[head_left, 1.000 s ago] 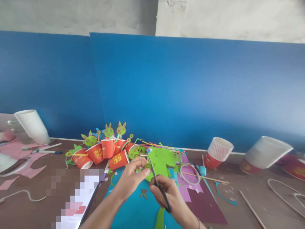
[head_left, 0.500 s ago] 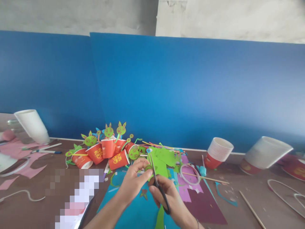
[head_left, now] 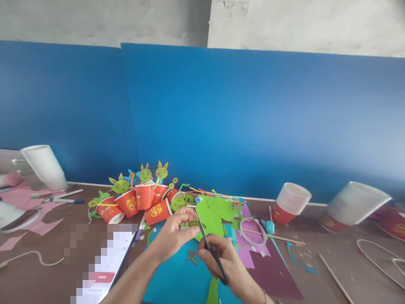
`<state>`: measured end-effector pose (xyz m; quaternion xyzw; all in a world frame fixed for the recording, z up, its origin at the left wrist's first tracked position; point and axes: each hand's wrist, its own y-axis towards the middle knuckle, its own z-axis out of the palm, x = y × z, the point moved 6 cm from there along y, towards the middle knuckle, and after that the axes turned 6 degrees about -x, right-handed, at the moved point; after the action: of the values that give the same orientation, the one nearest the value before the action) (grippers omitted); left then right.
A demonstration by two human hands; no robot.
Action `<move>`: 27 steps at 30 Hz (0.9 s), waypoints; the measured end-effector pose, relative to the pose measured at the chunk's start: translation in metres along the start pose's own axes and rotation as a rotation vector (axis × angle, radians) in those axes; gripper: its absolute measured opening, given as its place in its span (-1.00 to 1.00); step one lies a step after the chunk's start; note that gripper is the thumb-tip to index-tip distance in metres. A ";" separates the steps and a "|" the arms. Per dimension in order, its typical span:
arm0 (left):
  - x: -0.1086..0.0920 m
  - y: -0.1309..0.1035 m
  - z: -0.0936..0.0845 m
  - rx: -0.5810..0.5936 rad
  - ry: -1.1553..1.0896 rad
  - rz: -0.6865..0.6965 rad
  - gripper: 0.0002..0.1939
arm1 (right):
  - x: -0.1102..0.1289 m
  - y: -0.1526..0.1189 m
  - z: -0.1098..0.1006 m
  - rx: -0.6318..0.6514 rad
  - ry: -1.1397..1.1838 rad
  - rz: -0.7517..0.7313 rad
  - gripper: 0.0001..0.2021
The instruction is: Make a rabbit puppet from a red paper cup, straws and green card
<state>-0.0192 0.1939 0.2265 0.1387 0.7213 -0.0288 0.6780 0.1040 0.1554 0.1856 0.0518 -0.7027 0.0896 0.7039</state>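
My right hand (head_left: 221, 257) is closed around the black handles of a pair of scissors (head_left: 214, 255), whose blades point up and to the left. Close beside the blades, my left hand (head_left: 177, 234) pinches a small piece of green paper (head_left: 196, 223), partly hidden by the fingers. Beneath both hands lies a blue paper sheet (head_left: 171, 274). A small green cutout with brown outlines (head_left: 191, 257) rests on it between my wrists. Green paper scraps (head_left: 213, 217) lie just beyond the hands.
Red paper cups (head_left: 128, 203) with green animal-face cutouts cluster at the back left. A tape roll (head_left: 253, 231) sits right of the scraps. Farther right stand stacked cups (head_left: 292, 202) and a wooden stick (head_left: 335, 278). A partly pixelated phone (head_left: 110, 266) lies left.
My left hand has shifted slightly, and the scissor blades now sit a little lower and farther left. The view has moved slightly; both hands keep their hold.
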 end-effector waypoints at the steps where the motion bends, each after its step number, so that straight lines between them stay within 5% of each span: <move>1: 0.001 0.001 -0.001 -0.005 0.014 -0.004 -0.92 | -0.001 0.000 0.000 0.001 -0.001 -0.001 -0.51; 11: 0.028 -0.006 0.016 -0.197 -0.128 -0.062 -0.77 | -0.006 0.003 -0.001 -0.027 0.037 -0.063 -0.50; 27: 0.006 0.000 0.003 -0.056 -0.059 0.021 -0.85 | 0.002 0.000 -0.002 -0.008 0.019 -0.014 -0.52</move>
<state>-0.0165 0.1938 0.2199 0.1263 0.7000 -0.0053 0.7029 0.1057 0.1560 0.1878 0.0534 -0.6958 0.0824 0.7115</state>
